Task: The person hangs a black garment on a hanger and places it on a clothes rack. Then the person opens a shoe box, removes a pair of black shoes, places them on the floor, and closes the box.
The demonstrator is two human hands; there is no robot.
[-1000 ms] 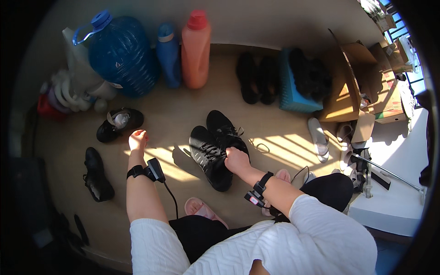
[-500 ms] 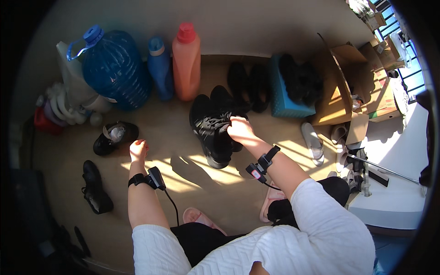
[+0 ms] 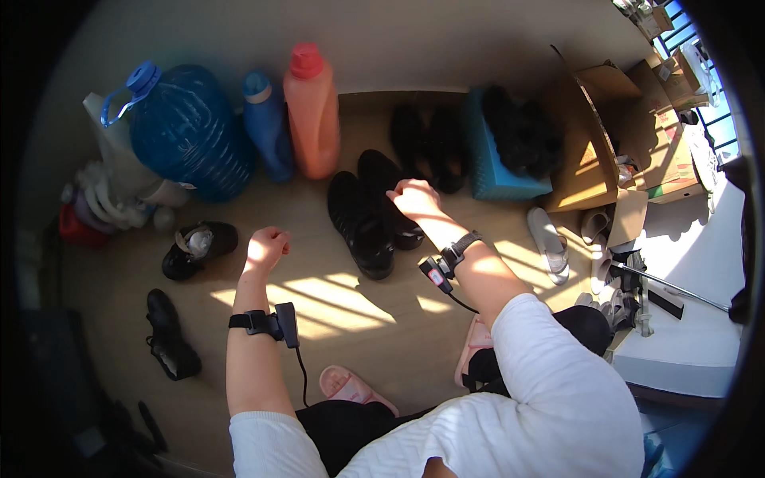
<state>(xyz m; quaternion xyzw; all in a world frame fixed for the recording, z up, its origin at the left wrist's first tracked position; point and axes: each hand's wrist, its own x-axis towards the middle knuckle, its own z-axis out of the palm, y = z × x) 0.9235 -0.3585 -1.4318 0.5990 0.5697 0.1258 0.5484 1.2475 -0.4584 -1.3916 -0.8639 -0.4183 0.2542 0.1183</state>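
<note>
A pair of black lace-up shoes (image 3: 362,227) stands side by side on the floor in front of me. My right hand (image 3: 416,199) is over the right shoe of the pair, its fingers curled in with nothing visible in them. To the left, my left hand (image 3: 267,248) hovers above the floor, loosely closed and holding nothing that I can see. Just left of it lies a black shoe (image 3: 201,248) with pale, crumpled stuffing in its opening. Another black shoe (image 3: 171,338) rests nearer to me at the left.
Along the wall stand a large blue water jug (image 3: 191,131), a blue bottle (image 3: 268,131) and a pink bottle (image 3: 312,119). More black shoes (image 3: 430,147) sit beside a light-blue box (image 3: 498,171). Cardboard boxes (image 3: 586,151) and grey slippers (image 3: 547,245) are at the right.
The black pair, gripped and raised by my right hand before, now stands on the floor with that hand off it. My left hand has moved slightly right.
</note>
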